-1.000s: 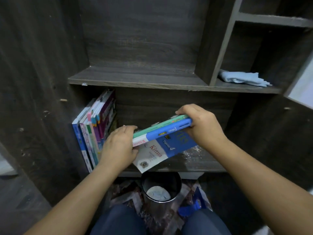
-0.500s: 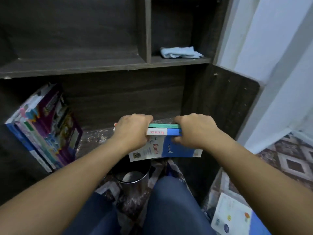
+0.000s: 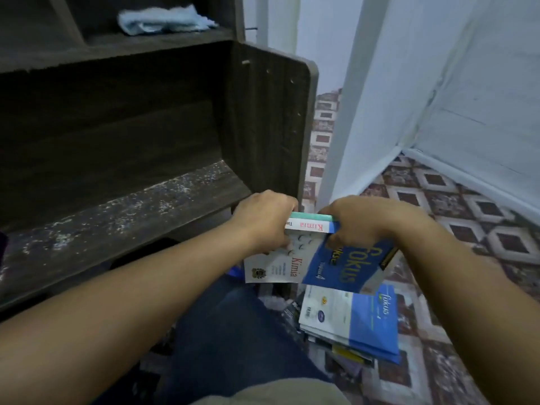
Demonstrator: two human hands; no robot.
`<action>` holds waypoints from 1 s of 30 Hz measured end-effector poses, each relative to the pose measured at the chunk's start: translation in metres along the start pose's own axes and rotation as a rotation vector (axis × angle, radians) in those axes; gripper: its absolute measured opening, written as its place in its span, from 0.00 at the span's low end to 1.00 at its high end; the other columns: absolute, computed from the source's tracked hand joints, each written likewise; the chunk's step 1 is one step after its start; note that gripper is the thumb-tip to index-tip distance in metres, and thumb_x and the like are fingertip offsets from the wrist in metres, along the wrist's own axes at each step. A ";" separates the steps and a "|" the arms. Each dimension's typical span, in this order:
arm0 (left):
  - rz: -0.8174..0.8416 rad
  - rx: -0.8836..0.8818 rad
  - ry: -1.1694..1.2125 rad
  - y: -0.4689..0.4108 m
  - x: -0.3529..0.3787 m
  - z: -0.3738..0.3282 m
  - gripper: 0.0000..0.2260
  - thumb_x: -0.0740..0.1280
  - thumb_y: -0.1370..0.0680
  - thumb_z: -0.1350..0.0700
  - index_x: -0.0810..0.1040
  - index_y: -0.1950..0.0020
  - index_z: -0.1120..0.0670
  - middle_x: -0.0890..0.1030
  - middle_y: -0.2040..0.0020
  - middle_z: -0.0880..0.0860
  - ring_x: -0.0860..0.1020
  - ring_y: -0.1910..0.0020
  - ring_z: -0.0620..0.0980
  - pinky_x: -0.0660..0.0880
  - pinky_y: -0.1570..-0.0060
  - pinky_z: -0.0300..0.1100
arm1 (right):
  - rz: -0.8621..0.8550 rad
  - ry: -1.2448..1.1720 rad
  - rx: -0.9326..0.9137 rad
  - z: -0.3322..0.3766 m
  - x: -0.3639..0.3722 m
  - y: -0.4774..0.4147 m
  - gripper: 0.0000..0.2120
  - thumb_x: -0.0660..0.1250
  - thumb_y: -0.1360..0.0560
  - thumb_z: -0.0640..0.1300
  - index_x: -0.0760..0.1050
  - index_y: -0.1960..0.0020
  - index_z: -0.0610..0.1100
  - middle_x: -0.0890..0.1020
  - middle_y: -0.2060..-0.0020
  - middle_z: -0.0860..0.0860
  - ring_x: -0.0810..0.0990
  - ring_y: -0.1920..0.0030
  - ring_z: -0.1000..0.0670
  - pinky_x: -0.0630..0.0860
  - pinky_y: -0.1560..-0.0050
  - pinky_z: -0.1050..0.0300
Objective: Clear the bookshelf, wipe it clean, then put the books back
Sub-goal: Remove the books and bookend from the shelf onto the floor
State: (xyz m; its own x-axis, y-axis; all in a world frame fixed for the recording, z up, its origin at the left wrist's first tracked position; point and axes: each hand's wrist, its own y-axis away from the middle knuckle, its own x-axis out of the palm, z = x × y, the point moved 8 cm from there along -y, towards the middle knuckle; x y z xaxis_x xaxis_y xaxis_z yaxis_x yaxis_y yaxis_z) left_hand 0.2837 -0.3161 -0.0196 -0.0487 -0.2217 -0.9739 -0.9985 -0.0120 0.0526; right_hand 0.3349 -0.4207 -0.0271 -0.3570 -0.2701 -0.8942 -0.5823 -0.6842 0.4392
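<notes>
A small stack of books [image 3: 309,226], gripped at either end by the left hand [image 3: 263,222] and right hand [image 3: 362,223], hangs above the floor pile [image 3: 350,320] beneath the right hand, with the dusty shelf [image 3: 117,217] left of the left hand. The lowest covers sag open, and a slack grip could spill them.

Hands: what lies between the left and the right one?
In the head view, a stack of books spans the gap; left hand and right hand grip its ends.
</notes>
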 end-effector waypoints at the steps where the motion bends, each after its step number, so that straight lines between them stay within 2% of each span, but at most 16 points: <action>1: 0.014 0.037 0.006 -0.008 0.009 -0.007 0.13 0.75 0.29 0.50 0.73 0.51 0.45 0.79 0.53 0.44 0.76 0.57 0.45 0.68 0.67 0.38 | 0.002 -0.018 0.009 -0.011 0.007 0.000 0.21 0.69 0.26 0.52 0.72 0.34 0.52 0.81 0.49 0.51 0.80 0.52 0.49 0.78 0.47 0.49; 4: 0.066 0.117 0.014 -0.033 0.048 -0.029 0.12 0.73 0.27 0.50 0.73 0.49 0.47 0.80 0.51 0.47 0.76 0.57 0.45 0.74 0.62 0.41 | 0.009 -0.064 0.044 -0.048 0.035 0.001 0.22 0.69 0.26 0.51 0.70 0.32 0.54 0.81 0.46 0.50 0.79 0.50 0.49 0.77 0.47 0.49; 6: 0.104 0.141 0.026 -0.050 0.075 -0.041 0.11 0.71 0.26 0.51 0.73 0.47 0.48 0.79 0.50 0.49 0.77 0.55 0.47 0.76 0.59 0.44 | 0.017 -0.089 0.078 -0.073 0.058 -0.003 0.21 0.69 0.25 0.50 0.71 0.34 0.55 0.80 0.46 0.51 0.78 0.52 0.50 0.77 0.51 0.52; 10: 0.157 0.137 0.044 -0.079 0.120 -0.048 0.10 0.70 0.25 0.51 0.73 0.46 0.48 0.79 0.49 0.50 0.74 0.57 0.48 0.71 0.62 0.43 | -0.022 -0.042 0.144 -0.116 0.098 -0.024 0.15 0.67 0.25 0.49 0.72 0.40 0.57 0.80 0.52 0.53 0.78 0.55 0.49 0.78 0.56 0.50; 13: 0.179 0.115 0.026 -0.095 0.140 -0.045 0.11 0.69 0.24 0.51 0.74 0.43 0.47 0.77 0.47 0.48 0.75 0.53 0.49 0.74 0.57 0.45 | -0.104 0.065 0.203 -0.140 0.123 -0.039 0.20 0.65 0.25 0.47 0.69 0.35 0.59 0.81 0.54 0.51 0.80 0.57 0.46 0.77 0.62 0.53; 15: 0.175 0.102 0.021 -0.103 0.148 -0.040 0.11 0.67 0.23 0.52 0.74 0.41 0.48 0.76 0.46 0.49 0.76 0.50 0.51 0.76 0.52 0.48 | -0.162 0.124 0.259 -0.154 0.138 -0.048 0.25 0.63 0.23 0.44 0.64 0.29 0.61 0.81 0.55 0.51 0.79 0.60 0.47 0.70 0.69 0.57; 18: 0.167 0.067 0.028 -0.112 0.157 -0.030 0.14 0.67 0.23 0.52 0.73 0.38 0.49 0.76 0.42 0.50 0.75 0.45 0.52 0.76 0.48 0.49 | -0.229 0.162 0.310 -0.163 0.159 -0.059 0.31 0.61 0.22 0.38 0.58 0.25 0.59 0.81 0.49 0.51 0.76 0.64 0.47 0.62 0.73 0.59; 19: 0.178 0.051 0.026 -0.114 0.161 -0.027 0.16 0.68 0.23 0.51 0.72 0.36 0.50 0.76 0.40 0.50 0.75 0.44 0.52 0.75 0.48 0.48 | -0.258 0.156 0.307 -0.164 0.167 -0.062 0.31 0.61 0.22 0.37 0.57 0.25 0.58 0.79 0.43 0.51 0.77 0.61 0.46 0.64 0.72 0.58; 20: 0.191 0.039 0.023 -0.115 0.167 -0.025 0.17 0.68 0.23 0.50 0.72 0.36 0.50 0.76 0.40 0.51 0.75 0.44 0.52 0.75 0.48 0.47 | -0.273 0.143 0.304 -0.165 0.179 -0.065 0.32 0.61 0.22 0.37 0.56 0.24 0.57 0.76 0.35 0.51 0.79 0.55 0.45 0.68 0.68 0.57; 22: 0.215 0.019 0.015 -0.115 0.177 -0.021 0.16 0.67 0.23 0.51 0.72 0.37 0.50 0.76 0.40 0.51 0.76 0.46 0.52 0.75 0.51 0.46 | -0.251 0.098 0.295 -0.164 0.210 -0.071 0.32 0.61 0.22 0.38 0.53 0.23 0.56 0.66 0.27 0.49 0.74 0.38 0.42 0.73 0.51 0.50; 24: 0.254 0.013 0.015 -0.113 0.188 -0.019 0.16 0.67 0.23 0.52 0.72 0.36 0.51 0.77 0.40 0.52 0.76 0.48 0.53 0.76 0.53 0.46 | -0.167 0.058 0.298 -0.159 0.250 -0.078 0.31 0.59 0.20 0.39 0.51 0.22 0.54 0.61 0.25 0.46 0.68 0.32 0.40 0.71 0.39 0.44; 26: 0.286 0.020 -0.003 -0.110 0.198 -0.018 0.16 0.66 0.22 0.52 0.71 0.35 0.52 0.76 0.40 0.53 0.76 0.51 0.54 0.74 0.55 0.45 | -0.030 0.052 0.287 -0.149 0.298 -0.083 0.31 0.58 0.19 0.41 0.48 0.22 0.53 0.60 0.25 0.43 0.65 0.31 0.37 0.68 0.36 0.40; 28: 0.300 0.023 -0.016 -0.106 0.206 -0.014 0.15 0.65 0.22 0.51 0.71 0.36 0.52 0.76 0.41 0.53 0.75 0.51 0.53 0.72 0.57 0.44 | 0.131 0.045 0.281 -0.139 0.342 -0.080 0.33 0.58 0.18 0.42 0.42 0.21 0.52 0.53 0.23 0.43 0.57 0.26 0.36 0.64 0.31 0.38; 30: 0.304 0.017 0.003 -0.103 0.211 -0.008 0.16 0.66 0.22 0.50 0.71 0.36 0.51 0.75 0.39 0.52 0.76 0.48 0.52 0.74 0.53 0.46 | 0.195 0.003 0.304 -0.135 0.365 -0.074 0.36 0.58 0.18 0.40 0.38 0.21 0.52 0.46 0.22 0.44 0.49 0.24 0.36 0.60 0.28 0.39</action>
State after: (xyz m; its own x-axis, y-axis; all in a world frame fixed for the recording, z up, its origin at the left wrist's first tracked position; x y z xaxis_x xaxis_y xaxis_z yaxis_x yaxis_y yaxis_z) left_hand 0.3768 -0.3696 -0.2287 -0.3454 -0.2150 -0.9135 -0.9384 0.0719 0.3379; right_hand 0.3462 -0.5601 -0.3976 -0.4810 -0.3783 -0.7909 -0.6942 -0.3867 0.6071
